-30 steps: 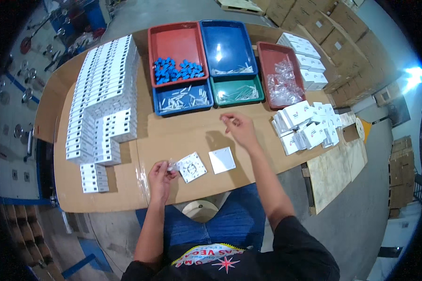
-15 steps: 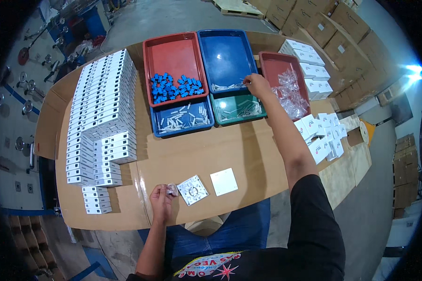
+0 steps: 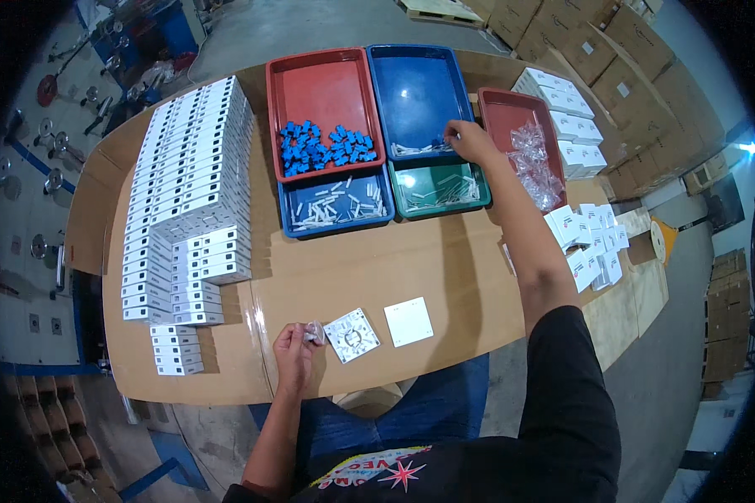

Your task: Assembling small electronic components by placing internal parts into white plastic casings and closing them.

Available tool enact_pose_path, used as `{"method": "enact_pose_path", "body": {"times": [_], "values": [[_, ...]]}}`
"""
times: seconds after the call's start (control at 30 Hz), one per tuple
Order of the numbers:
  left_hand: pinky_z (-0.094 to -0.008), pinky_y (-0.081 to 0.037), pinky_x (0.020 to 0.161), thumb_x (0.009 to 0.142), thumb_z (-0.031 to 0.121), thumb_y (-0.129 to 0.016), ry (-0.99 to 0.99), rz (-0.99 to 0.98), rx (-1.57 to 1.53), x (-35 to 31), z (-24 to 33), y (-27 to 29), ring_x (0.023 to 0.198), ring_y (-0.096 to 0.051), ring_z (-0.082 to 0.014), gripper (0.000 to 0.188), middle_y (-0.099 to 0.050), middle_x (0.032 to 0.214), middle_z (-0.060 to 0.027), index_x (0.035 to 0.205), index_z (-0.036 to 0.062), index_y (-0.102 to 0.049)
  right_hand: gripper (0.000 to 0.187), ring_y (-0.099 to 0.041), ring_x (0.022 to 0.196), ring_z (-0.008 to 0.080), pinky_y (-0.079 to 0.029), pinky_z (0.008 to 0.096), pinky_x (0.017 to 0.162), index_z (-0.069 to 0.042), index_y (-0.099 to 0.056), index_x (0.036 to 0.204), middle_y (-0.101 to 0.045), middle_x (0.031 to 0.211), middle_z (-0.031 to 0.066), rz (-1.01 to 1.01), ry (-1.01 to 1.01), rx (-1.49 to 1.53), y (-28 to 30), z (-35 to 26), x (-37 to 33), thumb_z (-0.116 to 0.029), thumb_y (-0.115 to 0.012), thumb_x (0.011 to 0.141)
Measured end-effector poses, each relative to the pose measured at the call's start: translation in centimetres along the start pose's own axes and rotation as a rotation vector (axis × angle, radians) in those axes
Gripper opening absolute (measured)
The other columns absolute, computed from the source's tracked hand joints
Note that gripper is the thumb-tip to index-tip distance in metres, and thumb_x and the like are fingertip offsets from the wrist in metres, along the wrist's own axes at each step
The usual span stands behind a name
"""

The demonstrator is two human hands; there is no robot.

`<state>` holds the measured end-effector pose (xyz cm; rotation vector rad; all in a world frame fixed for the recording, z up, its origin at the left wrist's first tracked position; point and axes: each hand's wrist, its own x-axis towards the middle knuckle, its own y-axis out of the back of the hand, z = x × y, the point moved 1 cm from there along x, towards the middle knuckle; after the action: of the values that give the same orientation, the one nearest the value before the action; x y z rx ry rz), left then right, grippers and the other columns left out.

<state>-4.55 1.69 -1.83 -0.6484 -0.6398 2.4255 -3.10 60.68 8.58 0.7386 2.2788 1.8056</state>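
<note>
My left hand (image 3: 293, 359) pinches a small clear plastic bag (image 3: 314, 333) near the front edge of the table. Touching or almost touching the bag is a square white plate with holes and a ring-shaped middle (image 3: 351, 335). To its right lies a flat white square plate (image 3: 408, 322). My right arm reaches far forward, and my right hand (image 3: 471, 142) is at the front right corner of the far blue tray (image 3: 419, 88), fingertips pinched together. Small white sticks (image 3: 413, 151) lie along that tray's front side. Whatever the right fingertips hold is too small to make out.
A red tray (image 3: 323, 80) holds blue connector pieces; a nearer blue tray (image 3: 292, 225) holds white plugs, and a green tray (image 3: 411, 210) thin pieces. Clear bags fill another red tray (image 3: 497, 109). White boxes are stacked left (image 3: 189, 159) and lie loose right (image 3: 591, 243).
The whole view has shifted slightly. My right hand stays at the far blue tray's corner, and my left hand still holds the bag beside the plate.
</note>
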Motion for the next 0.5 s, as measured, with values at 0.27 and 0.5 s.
{"method": "enact_pose_path", "body": {"times": [0.27,0.5], "values": [[-0.0368,-0.057,0.079,0.105,0.016,-0.059,-0.010,0.031,0.050,0.2,0.6,-1.2,0.091,-0.066,-0.0186,0.015,-0.066,0.103,-0.0092,0.110,0.0017,-0.061,0.019,-0.053,0.070,0.0057,-0.044,0.0231,0.064,-0.004,-0.072,0.112,-0.069,0.080,0.0022,0.062,-0.051,0.612,2.1,-11.1,-11.2,-0.017,-0.069,0.098],[-0.0303,-0.056,0.073,0.101,0.012,-0.066,-0.065,0.072,0.045,0.7,-0.3,-1.4,0.084,-0.069,-0.0162,0.012,-0.071,0.097,-0.0084,0.106,0.0011,-0.065,0.017,-0.057,0.072,0.0041,-0.044,0.0198,0.061,-0.004,-0.074,0.113,-0.074,0.092,-0.0012,-0.114,-0.230,1.076,-3.5,-24.9,-26.2,-0.011,-0.066,0.100]]}}
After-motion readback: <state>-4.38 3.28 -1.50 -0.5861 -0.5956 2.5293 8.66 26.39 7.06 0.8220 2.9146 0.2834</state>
